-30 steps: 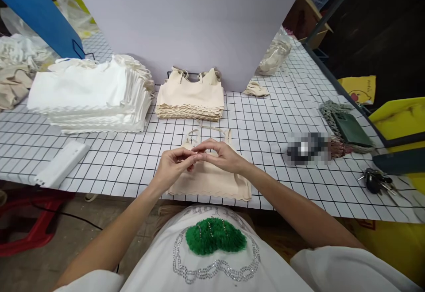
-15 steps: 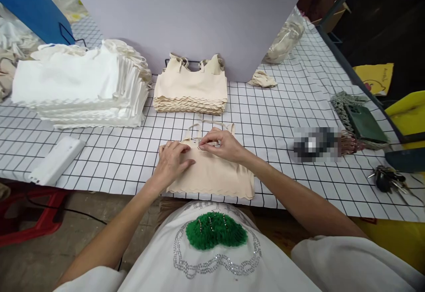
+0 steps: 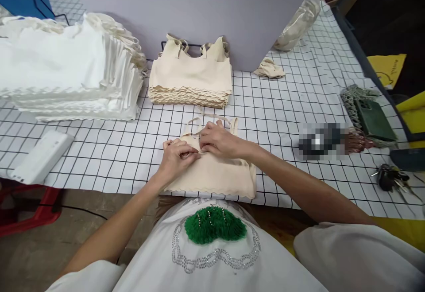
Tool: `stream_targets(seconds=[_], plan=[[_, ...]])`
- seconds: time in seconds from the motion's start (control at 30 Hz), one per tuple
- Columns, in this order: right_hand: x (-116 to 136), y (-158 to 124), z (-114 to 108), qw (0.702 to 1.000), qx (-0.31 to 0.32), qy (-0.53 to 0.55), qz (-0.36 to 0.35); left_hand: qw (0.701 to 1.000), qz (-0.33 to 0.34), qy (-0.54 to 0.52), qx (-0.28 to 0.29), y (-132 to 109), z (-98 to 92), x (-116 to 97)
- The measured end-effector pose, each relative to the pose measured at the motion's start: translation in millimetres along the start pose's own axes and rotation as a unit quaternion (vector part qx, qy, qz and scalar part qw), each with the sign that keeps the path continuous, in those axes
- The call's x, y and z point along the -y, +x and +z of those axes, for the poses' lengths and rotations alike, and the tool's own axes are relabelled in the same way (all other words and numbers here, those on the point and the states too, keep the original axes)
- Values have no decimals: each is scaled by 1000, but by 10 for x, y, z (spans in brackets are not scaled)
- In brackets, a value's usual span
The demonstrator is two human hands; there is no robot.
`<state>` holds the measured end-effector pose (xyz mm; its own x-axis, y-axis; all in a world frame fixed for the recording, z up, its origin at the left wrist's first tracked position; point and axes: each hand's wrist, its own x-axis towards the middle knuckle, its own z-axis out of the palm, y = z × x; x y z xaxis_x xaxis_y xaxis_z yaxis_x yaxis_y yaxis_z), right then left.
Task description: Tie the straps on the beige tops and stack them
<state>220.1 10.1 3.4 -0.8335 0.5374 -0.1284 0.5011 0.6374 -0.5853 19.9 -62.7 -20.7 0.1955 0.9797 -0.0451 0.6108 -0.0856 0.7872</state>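
Note:
A beige camisole top (image 3: 215, 177) lies flat at the near edge of the grid-patterned table (image 3: 272, 119), straps pointing away from me. My left hand (image 3: 177, 155) pinches the fabric near the top hem, fingers curled. My right hand (image 3: 219, 140) presses beside it, fingers closed on the neckline by the straps. The two hands touch over the garment's upper edge.
A stack of folded beige tops (image 3: 191, 79) stands behind, a larger white stack (image 3: 66, 79) at left. A white flat device (image 3: 38, 157) lies near the left edge. A green phone on knitted pouch (image 3: 373, 121), keys (image 3: 390, 179), and a bagged bundle (image 3: 297, 21) are at right. A lilac board (image 3: 199, 4) rises behind.
My hands came down from above the top onto its upper hem and now pinch the fabric there. The view has shifted closer to the table.

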Motion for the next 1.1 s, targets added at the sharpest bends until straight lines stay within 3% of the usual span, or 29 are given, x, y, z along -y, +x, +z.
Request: stream_targets(seconds=[0.2,0.83,1.1], plan=[[-43,0,-7,998,-3,31,-52,1000,1,-3,14,10,11,18],[28,43,-18,996,31,-44,-76,999,30,-8,12,13,27,52],[82,44,30,995,-8,-42,-85,999,10,-21,28,19,19,44]])
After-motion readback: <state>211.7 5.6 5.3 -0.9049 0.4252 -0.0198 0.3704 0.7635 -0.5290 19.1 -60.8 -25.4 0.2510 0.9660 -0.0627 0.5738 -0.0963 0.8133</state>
